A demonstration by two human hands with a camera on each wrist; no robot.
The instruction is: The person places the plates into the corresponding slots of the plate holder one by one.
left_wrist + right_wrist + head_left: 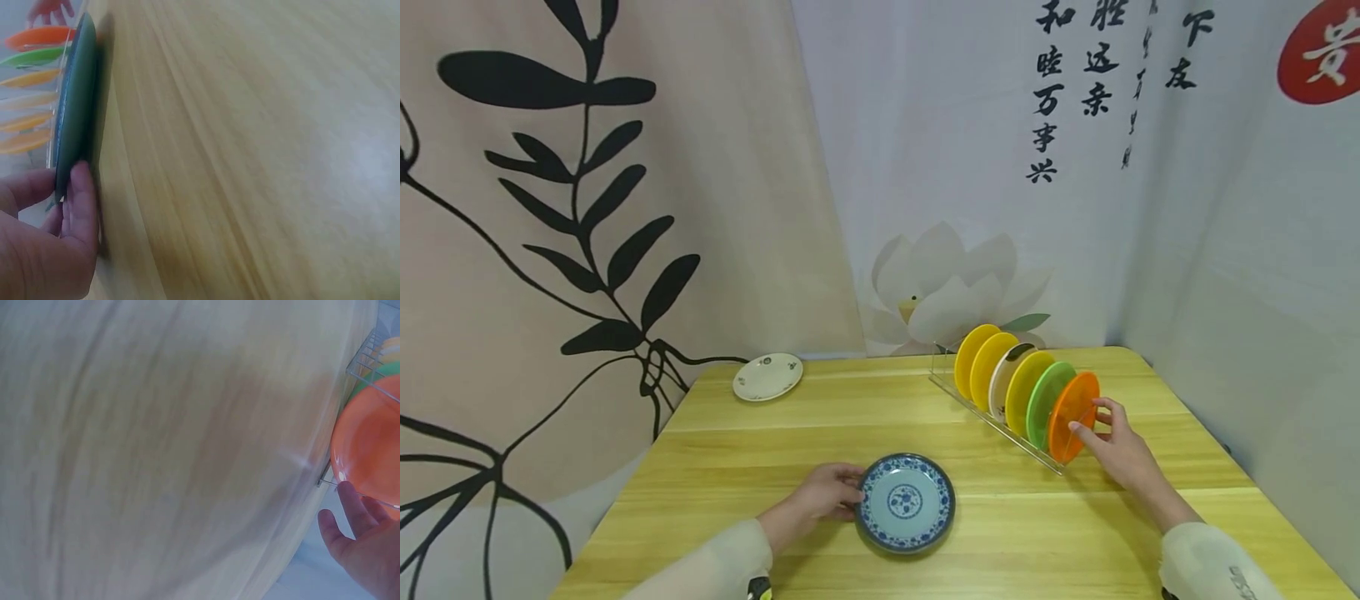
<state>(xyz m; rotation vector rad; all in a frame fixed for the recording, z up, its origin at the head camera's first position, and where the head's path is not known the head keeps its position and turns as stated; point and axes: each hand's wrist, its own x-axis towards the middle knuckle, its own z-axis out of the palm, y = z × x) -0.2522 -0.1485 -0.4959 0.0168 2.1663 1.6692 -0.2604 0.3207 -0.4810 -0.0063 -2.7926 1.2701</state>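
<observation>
In the head view, my left hand (827,495) pinches the left rim of a blue-and-white patterned plate (906,503) low over the table. The left wrist view has this plate (78,94) edge-on, thumb on one side and fingers on the other. My right hand (1116,443) is at the orange plate (1072,417), the nearest one in a wire rack (1000,429). In the right wrist view, a fingertip meets the orange plate's rim (369,444), while the thumb and fingers are spread apart. Behind it stand a green plate (1051,404), yellow plates (1028,392) and a white plate (1004,383).
A small white plate with a dotted pattern (767,377) lies at the back left of the wooden table (715,467). Printed curtains (745,208) hang behind the table and along its right side.
</observation>
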